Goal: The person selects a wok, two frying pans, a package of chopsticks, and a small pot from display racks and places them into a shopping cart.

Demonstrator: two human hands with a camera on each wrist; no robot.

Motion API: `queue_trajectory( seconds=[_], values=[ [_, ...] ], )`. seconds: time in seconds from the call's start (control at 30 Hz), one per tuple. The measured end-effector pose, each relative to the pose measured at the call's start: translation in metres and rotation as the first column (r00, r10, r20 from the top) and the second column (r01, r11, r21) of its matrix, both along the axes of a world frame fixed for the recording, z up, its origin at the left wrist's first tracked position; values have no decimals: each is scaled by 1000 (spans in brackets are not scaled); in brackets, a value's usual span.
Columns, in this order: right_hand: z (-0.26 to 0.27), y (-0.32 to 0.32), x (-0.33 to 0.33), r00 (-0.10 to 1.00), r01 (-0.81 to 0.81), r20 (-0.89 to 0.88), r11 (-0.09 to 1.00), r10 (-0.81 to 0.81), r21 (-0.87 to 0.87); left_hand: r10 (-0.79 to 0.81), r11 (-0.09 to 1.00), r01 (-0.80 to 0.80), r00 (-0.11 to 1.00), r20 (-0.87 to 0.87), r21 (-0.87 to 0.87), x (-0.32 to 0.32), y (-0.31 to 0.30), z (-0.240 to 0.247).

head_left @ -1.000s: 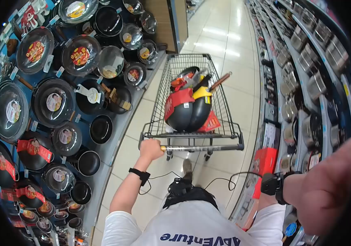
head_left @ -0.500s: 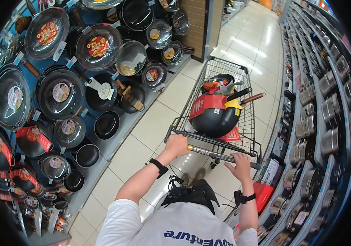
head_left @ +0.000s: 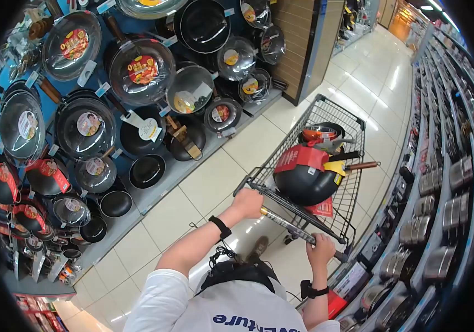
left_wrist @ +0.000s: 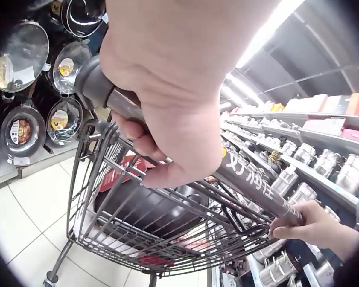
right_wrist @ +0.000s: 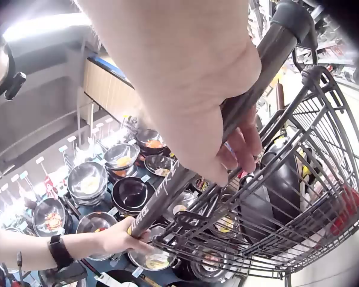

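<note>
from my end i've got left hand (head_left: 247, 204) and right hand (head_left: 320, 250) both wrapped round the handle (head_left: 287, 224) of the shopping cart (head_left: 342, 109) (dark woks (head_left: 298, 188) inside, btw), in between hanging pans (head_left: 140, 74) and steel pots (head_left: 439, 263).

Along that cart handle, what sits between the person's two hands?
Just a bare stretch of printed handle runs between the left hand and right hand; the head view shows nothing lying on it.

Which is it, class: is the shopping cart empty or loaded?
Loaded: in the head view, a black pan with a red label lies inside the wire shopping cart.
</note>
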State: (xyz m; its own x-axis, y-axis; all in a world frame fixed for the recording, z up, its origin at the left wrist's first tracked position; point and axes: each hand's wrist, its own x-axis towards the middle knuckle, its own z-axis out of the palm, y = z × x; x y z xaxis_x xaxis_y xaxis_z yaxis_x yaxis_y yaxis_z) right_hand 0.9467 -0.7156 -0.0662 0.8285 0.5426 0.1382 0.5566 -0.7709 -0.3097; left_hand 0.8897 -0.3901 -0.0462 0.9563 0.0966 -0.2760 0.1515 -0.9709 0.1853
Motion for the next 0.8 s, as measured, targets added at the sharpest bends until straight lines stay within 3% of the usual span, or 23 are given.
queue_trajectory(
  seconds=[0.3, 0.57, 0.8],
  values=[
    [-6, 11, 72, 999, 49, 16, 999, -49, 4, -10, 1000, 10, 1000, 20, 2, 79, 12, -2],
    [-29, 8, 105, 991, 127, 53, 991, -124, -52, -54, 999, 54, 999, -2, -9, 111, 16, 3],
    [-32, 14, 118, 985, 142, 92, 990, -143, 15, -67, 998, 67, 998, -17, -19, 128, 17, 3]
  ],
)
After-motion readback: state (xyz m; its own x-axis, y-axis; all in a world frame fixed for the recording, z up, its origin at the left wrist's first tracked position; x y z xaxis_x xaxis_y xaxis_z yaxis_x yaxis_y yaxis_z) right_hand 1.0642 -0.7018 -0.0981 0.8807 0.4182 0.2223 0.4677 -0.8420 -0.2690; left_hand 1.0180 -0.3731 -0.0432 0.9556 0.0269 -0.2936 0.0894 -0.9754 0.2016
